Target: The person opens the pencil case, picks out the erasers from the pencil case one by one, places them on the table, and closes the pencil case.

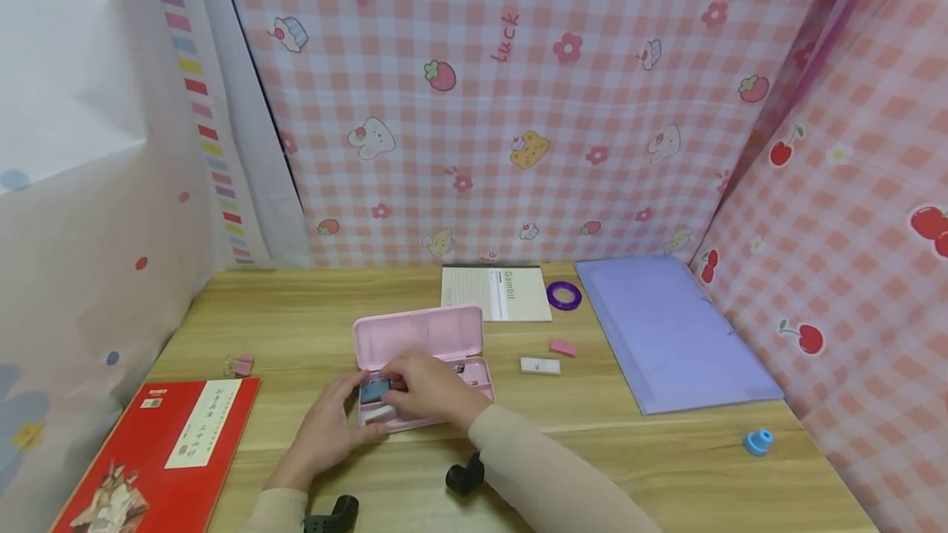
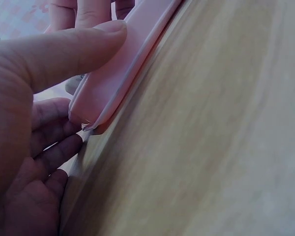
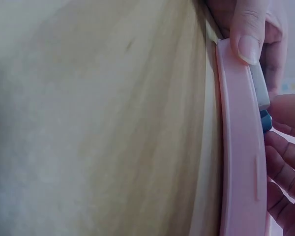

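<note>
An open pink pencil case (image 1: 424,336) lies on the table, its lid raised at the back. My left hand (image 1: 324,433) grips the case's left end, the thumb on the front wall (image 2: 110,78) and the fingers by the end. Inside, at the left, sits a blue-grey block (image 1: 375,390), with a white block (image 1: 381,414) in front of it. My right hand (image 1: 424,389) reaches into the case and pinches the blue-grey block at its right side. In the right wrist view a blue piece (image 3: 265,121) shows between thumb and fingers; its underside is hidden.
Right of the case lie a white eraser (image 1: 540,366) and a pink eraser (image 1: 563,348). Behind are a notepad (image 1: 496,294) and purple tape roll (image 1: 564,296). A lilac folder (image 1: 674,336), blue cone-shaped piece (image 1: 759,442), red book (image 1: 155,451) and pink clip (image 1: 243,365) lie around.
</note>
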Demonstrator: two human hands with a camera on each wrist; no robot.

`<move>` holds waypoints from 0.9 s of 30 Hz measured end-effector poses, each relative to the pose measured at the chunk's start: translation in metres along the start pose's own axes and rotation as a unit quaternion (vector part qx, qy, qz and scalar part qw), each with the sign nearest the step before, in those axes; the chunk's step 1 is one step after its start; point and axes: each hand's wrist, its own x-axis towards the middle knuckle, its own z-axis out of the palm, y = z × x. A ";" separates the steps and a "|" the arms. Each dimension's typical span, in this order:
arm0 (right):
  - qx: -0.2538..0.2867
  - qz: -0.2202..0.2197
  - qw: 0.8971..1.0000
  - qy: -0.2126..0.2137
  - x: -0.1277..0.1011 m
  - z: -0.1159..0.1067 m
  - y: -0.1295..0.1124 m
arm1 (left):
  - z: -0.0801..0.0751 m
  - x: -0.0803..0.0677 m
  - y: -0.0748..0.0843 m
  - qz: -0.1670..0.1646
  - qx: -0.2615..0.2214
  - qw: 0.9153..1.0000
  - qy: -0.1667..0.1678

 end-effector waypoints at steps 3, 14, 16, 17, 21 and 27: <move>-0.003 0.006 1.000 0.001 0.002 0.001 -0.001 | 0.000 -0.001 0.000 0.002 -0.001 1.000 0.002; -0.005 0.029 1.000 0.003 0.006 0.001 -0.004 | -0.001 -0.001 0.002 -0.009 -0.007 1.000 -0.002; -0.006 0.027 1.000 0.002 0.006 0.000 -0.005 | -0.001 -0.001 0.002 -0.015 -0.007 1.000 -0.004; -0.006 0.027 1.000 0.001 0.006 0.000 -0.005 | 0.000 -0.001 0.002 -0.016 -0.009 1.000 -0.005; -0.001 0.024 1.000 -0.001 0.006 -0.001 -0.004 | 0.000 0.000 0.001 -0.017 -0.010 1.000 -0.007; -0.009 0.014 1.000 0.002 0.005 0.002 -0.001 | 0.000 0.000 0.001 -0.015 -0.006 1.000 -0.006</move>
